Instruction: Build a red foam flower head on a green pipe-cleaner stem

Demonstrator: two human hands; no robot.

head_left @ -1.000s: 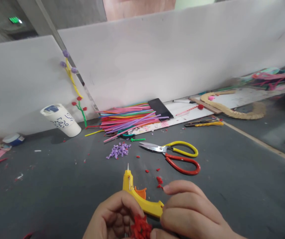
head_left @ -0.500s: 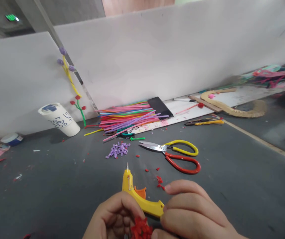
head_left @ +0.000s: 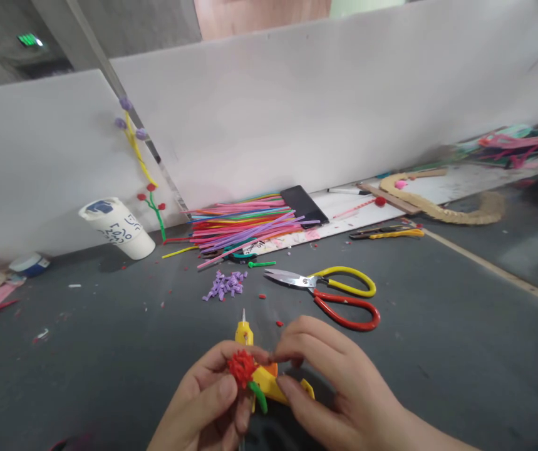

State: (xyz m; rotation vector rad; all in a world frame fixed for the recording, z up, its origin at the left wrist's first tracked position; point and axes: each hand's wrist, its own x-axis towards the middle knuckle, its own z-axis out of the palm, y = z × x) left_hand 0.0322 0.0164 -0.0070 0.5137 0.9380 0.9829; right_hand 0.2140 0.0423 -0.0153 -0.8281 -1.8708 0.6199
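Note:
My left hand (head_left: pixel 205 394) is closed around a small red flower (head_left: pixel 241 368) made of short fuzzy pieces. A green pipe-cleaner piece (head_left: pixel 259 397) sticks out below the flower. Just to its right is my right hand (head_left: pixel 332 379), its curled fingers and thumb apart with nothing visible between them. On the table behind both hands lies a yellow glue gun (head_left: pixel 244 333), nozzle pointing away, its handle partly covered. Scissors (head_left: pixel 299 280) with one yellow and one red handle lie beyond my right hand. A pile of purple cut pieces (head_left: pixel 225 285) sits left of the blades.
Colourful pipe cleaners (head_left: pixel 235 225) lie by the white partition (head_left: pixel 269 113), with a black phone (head_left: pixel 304 205) beside them. A white cup (head_left: pixel 121 228) stands at left, near a pipe-cleaner flower stem (head_left: pixel 160 216). A yellow utility knife (head_left: pixel 395 233) and curved cardboard (head_left: pixel 451 212) are at right.
The red flower has come up into fuller view in my left hand, its green piece now showing. My right hand has moved up and left, covering some red scraps.

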